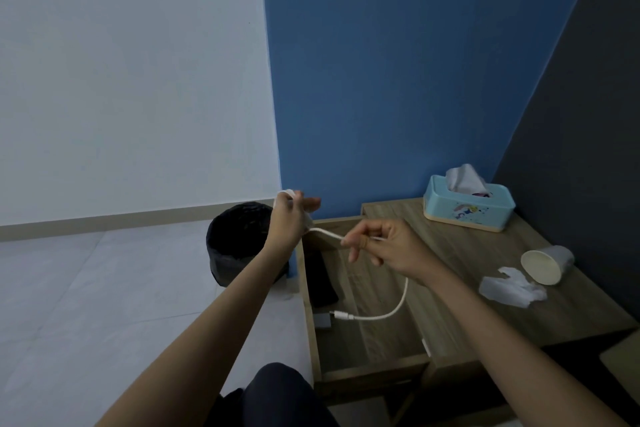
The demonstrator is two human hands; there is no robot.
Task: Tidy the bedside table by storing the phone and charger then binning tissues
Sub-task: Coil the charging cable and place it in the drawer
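Wood-grain bedside table [485,253] fills the right of the scene, with its drawer [381,333] pulled open at the left side, toward you. Black bin [239,243] stands on the floor just left of the table, near the far wall. Teal tissue box [467,206] sits at the far edge of the tabletop. Phone [320,282], a dark slab, lies along the drawer's left wall and looks already stored.

Your left hand [291,217] is raised over the drawer's far left corner, its fingers curled round a small white bundle, apparently turns of the charger cable [404,295]. Your right hand [384,248], just to the right, pinches the same cable between thumb and fingertips.

The cable is white, thin and round. It runs nearly straight between your hands, then drops from the right hand in a loose curve to its plug end, low over the drawer's near left. Whether the plug rests on the drawer floor cannot be told. A small grey block beside it may be the adapter.

Expect the cable to be light, limp and slightly springy. Its coils will likely slacken if released, so grip across the whole bundle and spare the plug joint.

Paper cup [545,265] lies on its side at the right. Crumpled tissue [512,288], white, soft and near weightless, lies just beside it on the near side.
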